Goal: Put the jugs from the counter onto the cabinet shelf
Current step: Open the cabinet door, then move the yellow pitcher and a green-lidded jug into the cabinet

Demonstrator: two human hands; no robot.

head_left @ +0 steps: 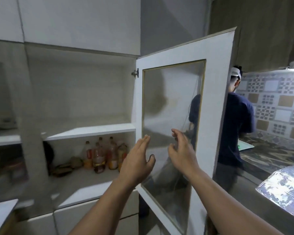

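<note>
From the head camera, your left hand (137, 162) and right hand (180, 153) are raised, fingers spread and empty, before the white-framed glass cabinet door (175, 107), which stands open. The white upper cabinet shelf (90, 131) is bare; labelled plastic bottles (105, 155) stand below. No jugs are visible.

Glossy glass door (173, 106), matt white shelf (92, 130)

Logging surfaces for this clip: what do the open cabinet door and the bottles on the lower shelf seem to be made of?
Cabinet door: a white matte frame, likely painted or laminated board, around a see-through pane, glass or clear plastic, since a person shows through it. Bottles: probably clear plastic, with orange and dark contents visible inside; motion blur leaves this uncertain.
</note>
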